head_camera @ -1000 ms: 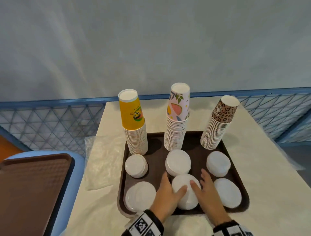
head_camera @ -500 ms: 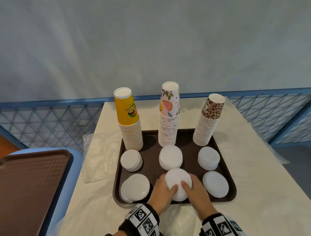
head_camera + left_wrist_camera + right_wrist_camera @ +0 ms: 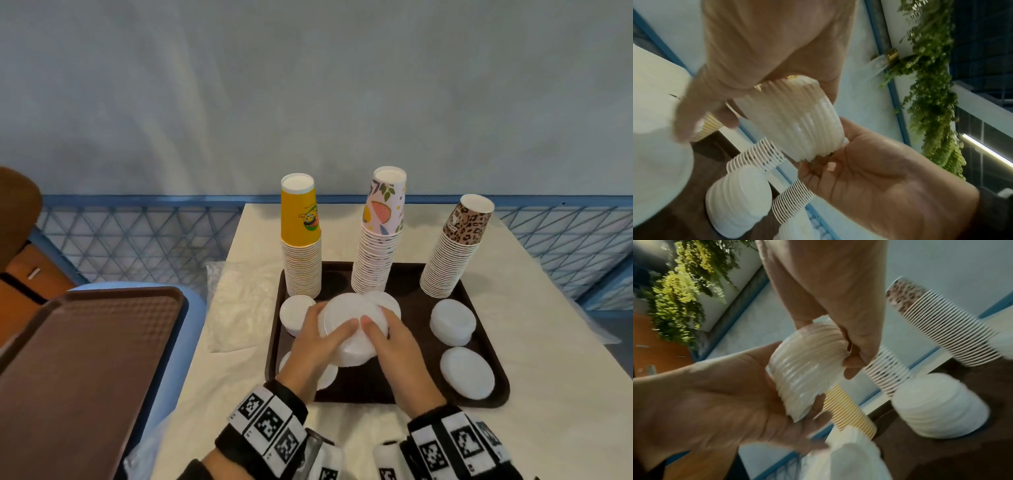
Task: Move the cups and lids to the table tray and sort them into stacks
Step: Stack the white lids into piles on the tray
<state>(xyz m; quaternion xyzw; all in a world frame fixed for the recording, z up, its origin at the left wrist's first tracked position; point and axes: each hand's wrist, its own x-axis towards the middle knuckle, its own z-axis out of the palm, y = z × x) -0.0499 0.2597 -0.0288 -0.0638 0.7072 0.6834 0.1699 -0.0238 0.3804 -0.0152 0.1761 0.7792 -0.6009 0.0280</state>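
Lid stack (image 3: 349, 329): white translucent plastic, ribbed edges, slight gloss. Cup stacks (image 3: 376, 253): printed paper, matt, with rolled rims. Table tray (image 3: 479, 294): dark brown plastic, smooth. Left tray (image 3: 85, 359): brown plastic with a dimpled texture. Worktop (image 3: 548, 342): cream, matt covering.

Cream-topped table (image 3: 534, 428) bearing a dark brown tray (image 3: 479, 291) and clear plastic wrap (image 3: 239, 308).
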